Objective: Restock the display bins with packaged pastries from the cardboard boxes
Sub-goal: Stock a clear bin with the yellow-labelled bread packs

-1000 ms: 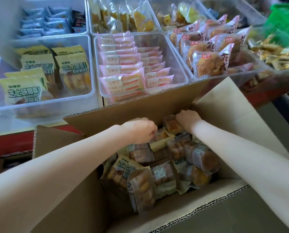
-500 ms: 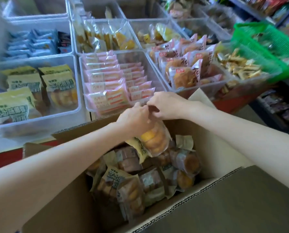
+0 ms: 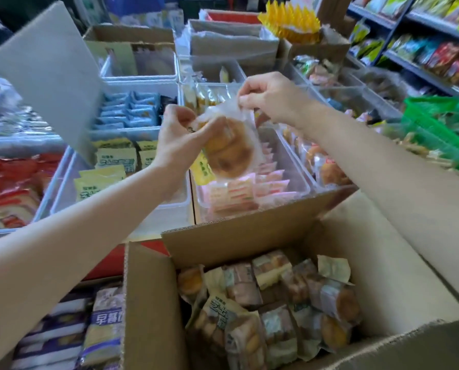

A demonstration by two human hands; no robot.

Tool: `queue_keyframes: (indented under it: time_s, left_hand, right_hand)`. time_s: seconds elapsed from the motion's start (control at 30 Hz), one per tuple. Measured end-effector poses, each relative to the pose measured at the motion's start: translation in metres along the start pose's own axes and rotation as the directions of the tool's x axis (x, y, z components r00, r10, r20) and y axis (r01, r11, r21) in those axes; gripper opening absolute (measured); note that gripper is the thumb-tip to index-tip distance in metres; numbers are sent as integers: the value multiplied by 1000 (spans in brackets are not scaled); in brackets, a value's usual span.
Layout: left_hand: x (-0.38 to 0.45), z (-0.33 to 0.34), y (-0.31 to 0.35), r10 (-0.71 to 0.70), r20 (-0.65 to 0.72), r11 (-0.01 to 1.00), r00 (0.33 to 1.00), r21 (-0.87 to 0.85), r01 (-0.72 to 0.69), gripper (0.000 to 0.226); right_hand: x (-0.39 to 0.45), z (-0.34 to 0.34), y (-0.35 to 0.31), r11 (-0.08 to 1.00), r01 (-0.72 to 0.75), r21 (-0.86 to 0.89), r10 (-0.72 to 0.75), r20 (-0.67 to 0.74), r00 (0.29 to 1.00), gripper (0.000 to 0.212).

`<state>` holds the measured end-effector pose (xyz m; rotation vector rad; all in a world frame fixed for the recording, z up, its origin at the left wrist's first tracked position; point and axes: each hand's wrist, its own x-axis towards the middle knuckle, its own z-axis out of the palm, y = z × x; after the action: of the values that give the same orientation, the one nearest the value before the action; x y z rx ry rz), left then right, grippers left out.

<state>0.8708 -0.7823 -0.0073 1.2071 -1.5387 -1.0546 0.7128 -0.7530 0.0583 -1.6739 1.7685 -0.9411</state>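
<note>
I hold a clear-wrapped golden pastry packet (image 3: 227,149) up over the display bins. My left hand (image 3: 181,137) grips its left side, and my right hand (image 3: 269,98) pinches its top edge. Below, an open cardboard box (image 3: 249,233) holds several more packets (image 3: 273,303) of the same kind. The clear bin with yellow-labelled packets (image 3: 110,166) stands left of the held packet. A clear bin of pink packets (image 3: 252,188) lies right under it.
More clear bins hold blue packets (image 3: 128,110), red-wrapped bread (image 3: 9,188) and round buns (image 3: 327,166). A green basket (image 3: 442,129) is at the right, shelves (image 3: 431,49) behind it. A raised cardboard flap (image 3: 49,73) stands at the left. Bagged goods (image 3: 70,332) lie low left.
Both hands have lifted the pastry packet out of the box and up over the bins. The view has tilted up, showing more bins and boxes behind.
</note>
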Motion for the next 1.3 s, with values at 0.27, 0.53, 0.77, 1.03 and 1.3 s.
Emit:
queue_keyframes:
  time_s: [0.27, 0.53, 0.77, 1.03, 1.3]
  left_hand:
    - [57, -95, -49, -503, 191, 785, 843, -306, 538, 20]
    - [112, -166, -96, -222, 27, 975, 975, -2, 222, 17]
    - [125, -130, -135, -182, 300, 885, 936, 465, 23, 14]
    - [125, -106, -175, -343, 325, 858, 881, 490, 153, 23]
    - [123, -122, -178, -348, 217, 883, 912, 403, 240, 25]
  right_hand:
    - [74, 81, -33, 855, -168, 491, 209, -29, 978, 24]
    - [104, 140, 4, 890, -428, 155, 388, 232, 892, 29]
    - [125, 203, 23, 889, -405, 215, 341, 279, 898, 47]
    - [142, 263, 90, 816, -578, 10, 576, 74, 814, 24]
    - [142, 257, 96, 800, -589, -113, 599, 153, 786, 37]
